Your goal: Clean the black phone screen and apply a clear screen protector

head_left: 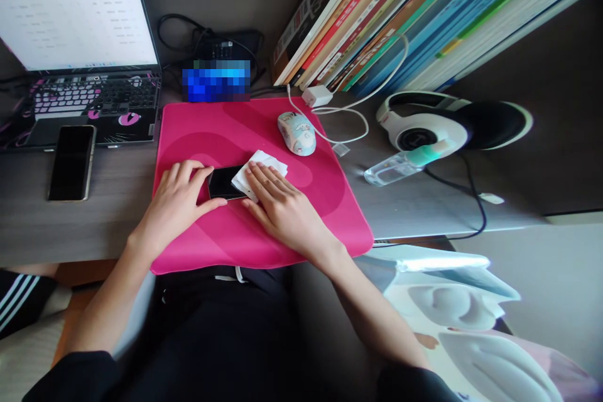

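A small black phone [221,181] lies flat on the pink desk mat [311,201]. My left hand [181,198] rests on the phone's left end, fingers curled over its edge and thumb along its near side, holding it still. My right hand [277,201] lies flat, fingers together, pressing a white folded wipe [266,162] onto the phone's right end. The wipe covers part of the screen.
A second phone [71,162] lies left of the mat by the open laptop [85,75]. A patterned mouse [296,132], white charger and cable [318,96], spray bottle [402,164], headphones [438,122] and a leaning row of books [400,19] stand behind and to the right.
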{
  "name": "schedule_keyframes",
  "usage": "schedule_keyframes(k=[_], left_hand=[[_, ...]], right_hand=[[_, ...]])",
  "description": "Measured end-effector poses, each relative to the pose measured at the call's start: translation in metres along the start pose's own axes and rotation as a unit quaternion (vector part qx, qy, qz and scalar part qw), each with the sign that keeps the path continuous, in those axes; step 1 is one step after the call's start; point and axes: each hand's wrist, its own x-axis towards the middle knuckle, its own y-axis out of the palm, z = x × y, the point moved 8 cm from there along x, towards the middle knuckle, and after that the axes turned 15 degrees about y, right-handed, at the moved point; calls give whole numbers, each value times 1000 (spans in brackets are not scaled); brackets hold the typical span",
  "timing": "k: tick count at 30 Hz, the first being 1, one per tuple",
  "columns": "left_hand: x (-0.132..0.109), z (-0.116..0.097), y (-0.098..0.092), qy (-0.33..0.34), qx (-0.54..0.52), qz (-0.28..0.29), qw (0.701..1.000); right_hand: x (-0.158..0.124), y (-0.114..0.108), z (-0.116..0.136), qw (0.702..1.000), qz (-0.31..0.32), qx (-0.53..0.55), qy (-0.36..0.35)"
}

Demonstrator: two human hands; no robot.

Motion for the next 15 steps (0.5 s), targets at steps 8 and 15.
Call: schedule_keyframes(k=[8, 15], left_hand=[[0, -2, 1, 5, 13, 8, 1000], [0, 0, 1, 2, -2, 1, 1000]], right_hand=[[-1, -1, 0, 1000, -2, 10, 6], [-2, -2, 0, 1000, -13, 6, 7]])
